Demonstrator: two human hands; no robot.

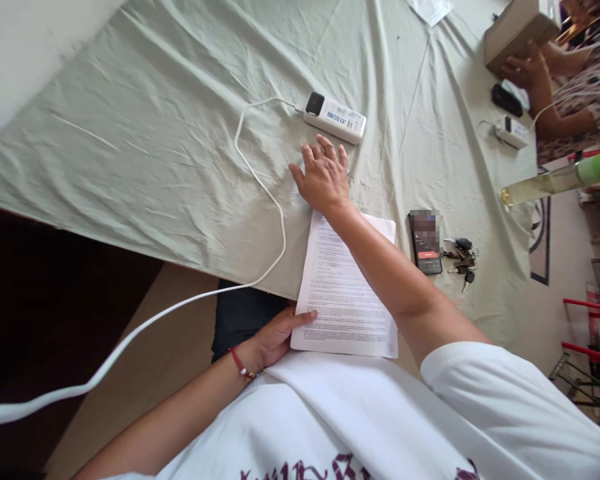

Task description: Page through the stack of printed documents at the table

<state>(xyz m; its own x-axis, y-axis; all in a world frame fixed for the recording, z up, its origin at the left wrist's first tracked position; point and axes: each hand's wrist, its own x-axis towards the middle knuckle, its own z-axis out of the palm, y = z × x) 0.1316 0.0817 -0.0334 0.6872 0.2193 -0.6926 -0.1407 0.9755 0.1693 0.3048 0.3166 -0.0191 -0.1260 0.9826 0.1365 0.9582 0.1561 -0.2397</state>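
My left hand (276,335) grips the lower left corner of a sheaf of printed paper (350,320), its thumb on top and the other fingers underneath. The pages are covered in dense lines of text and reach from the table edge to my shirt. My right hand (323,175) is stretched out palm down above the top of the pages, fingers apart. Something small shows at both sides of that hand; most of it is hidden, so I cannot make it out. Just beyond the fingertips lies a white power bank (336,119) with a dark end.
A white cable (284,227) runs from the power bank across the table toward me. To the right are a phone (427,243), keys (463,257), a bottle with a green cap (555,183) and another white device (513,132). Another person's hands hold a box (520,33).
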